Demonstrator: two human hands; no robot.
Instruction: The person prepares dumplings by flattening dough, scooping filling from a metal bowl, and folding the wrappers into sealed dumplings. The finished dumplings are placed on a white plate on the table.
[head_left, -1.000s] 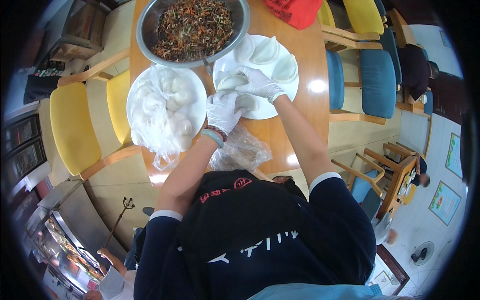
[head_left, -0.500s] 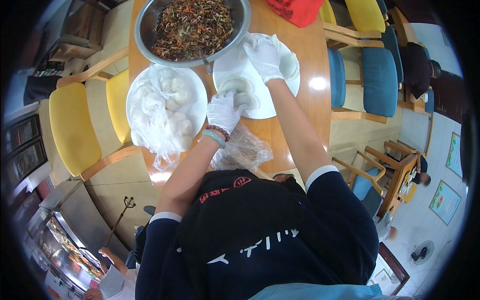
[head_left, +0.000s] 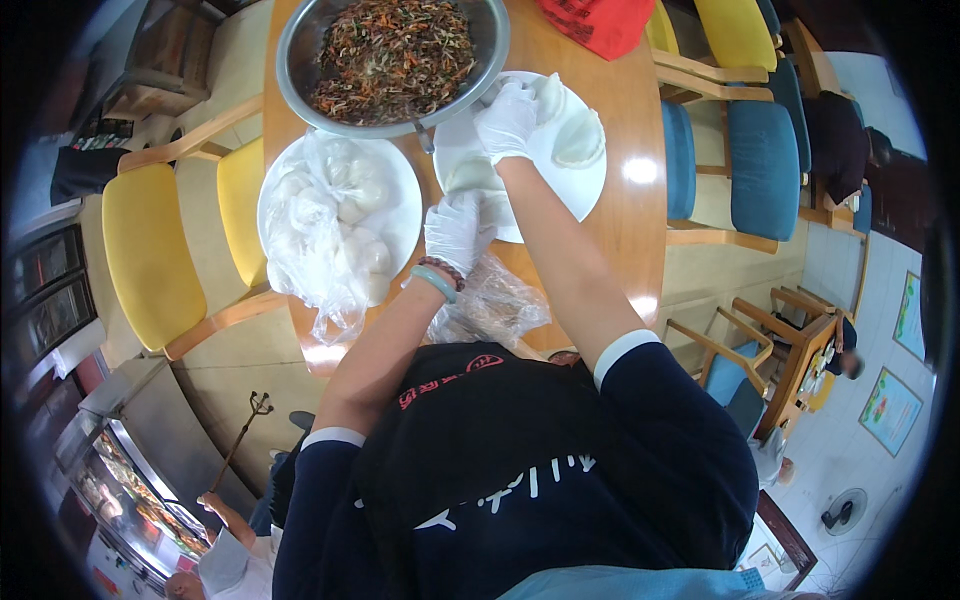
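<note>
A white plate (head_left: 586, 200) holds pale, thin dough pieces with crimped-looking edges; one dough piece (head_left: 578, 138) lies at its right side and another (head_left: 549, 98) at its far side. My left hand (head_left: 458, 232), in a thin white glove, closes on the edge of a dough piece (head_left: 472, 176) at the plate's near left. Over the far left of the plate is my right hand (head_left: 508, 120), gloved too. Its fingers are bent together beneath the bowl's rim, and what they hold is hidden. A large metal bowl (head_left: 288, 70) of shredded filling (head_left: 395, 60) stands beyond the plates.
Left of my left hand, a second white plate (head_left: 408, 190) carries a clear bag (head_left: 335, 225) of round white dough balls. A crumpled clear bag (head_left: 495, 305) lies at the near edge. Spoon handle (head_left: 425, 138) sticks out by the bowl; red bag (head_left: 600, 25) beyond.
My right hand has moved left across the plate, away from the dough piece on the right side. My left hand stays near the same dough, its fingers more drawn in.
</note>
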